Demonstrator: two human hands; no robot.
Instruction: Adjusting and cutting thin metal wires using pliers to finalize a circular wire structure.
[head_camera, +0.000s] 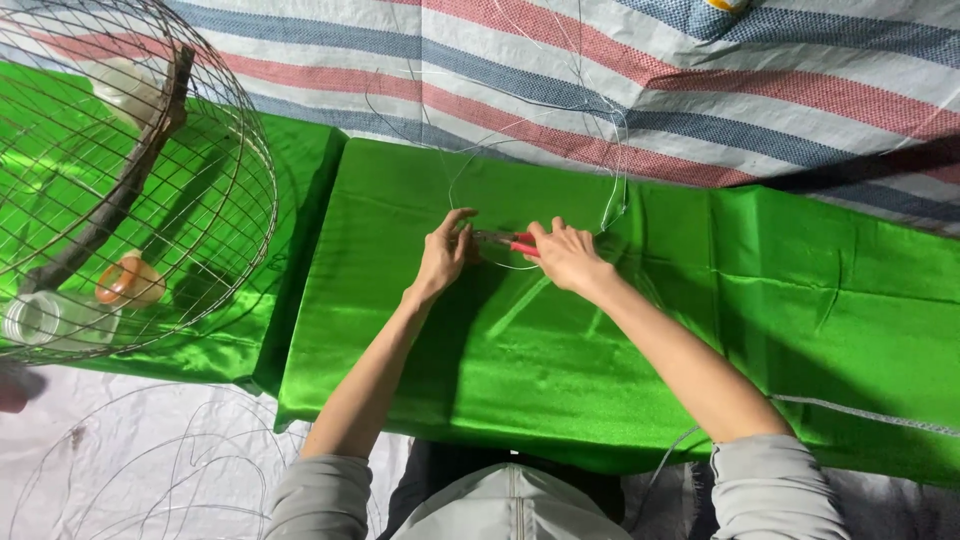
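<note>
In the head view, the person is leaning over a table draped in shiny green cloth (760, 300), both forearms reaching away toward the far middle of it. The left hand (443, 253) is pinching a thin wire (612, 190) between thumb and fingertips, with the fingers curled close together around it. The right hand (567, 255) is wrapping its fingers around the red handles of a pair of pliers (505, 241), and the tool's nose is pointing left toward the left hand's fingertips, just beside them. The two hands are sitting near each other, with the pliers bridging the gap between them. The wire is looping up and away from the hands in pale curves over the green cloth and onto the striped red, blue and white tarp (700, 70) lying at the far side.

At the left, a round wire cage (225, 215) is standing on a second green-covered surface, well apart from the hands. Inside it, a dark wooden perch (130, 175) is running diagonally, and an orange cup (130, 283) and a white cup (45, 318) are sitting near its near rim. More loose wire loops (150, 470) are lying on the pale ground at the near left.
</note>
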